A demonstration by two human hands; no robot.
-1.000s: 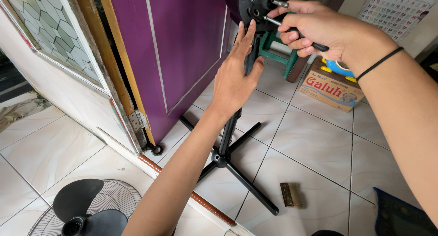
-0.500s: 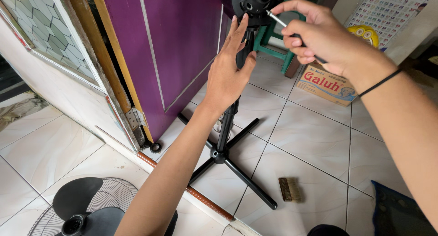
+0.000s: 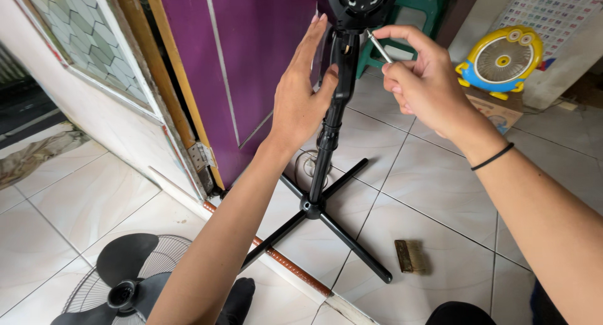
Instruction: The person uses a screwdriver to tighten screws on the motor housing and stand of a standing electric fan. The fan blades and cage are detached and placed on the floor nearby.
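White tiled floor (image 3: 440, 199) around me, open room right of stand. Nearest: fan blade on grille (image 3: 119, 281), brush (image 3: 405, 256). Black cross-foot fan stand (image 3: 326, 155) upright beside purple door (image 3: 264, 61). My left hand (image 3: 301, 99) flat, fingers spread, bracing pole. My right hand (image 3: 421, 80) clenched on screwdriver (image 3: 379, 46), tip at motor housing (image 3: 355, 1).

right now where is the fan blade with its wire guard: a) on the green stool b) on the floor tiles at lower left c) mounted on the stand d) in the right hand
b: the black fan blade lies on its wire guard on the floor tiles at lower left, apart from the stand.
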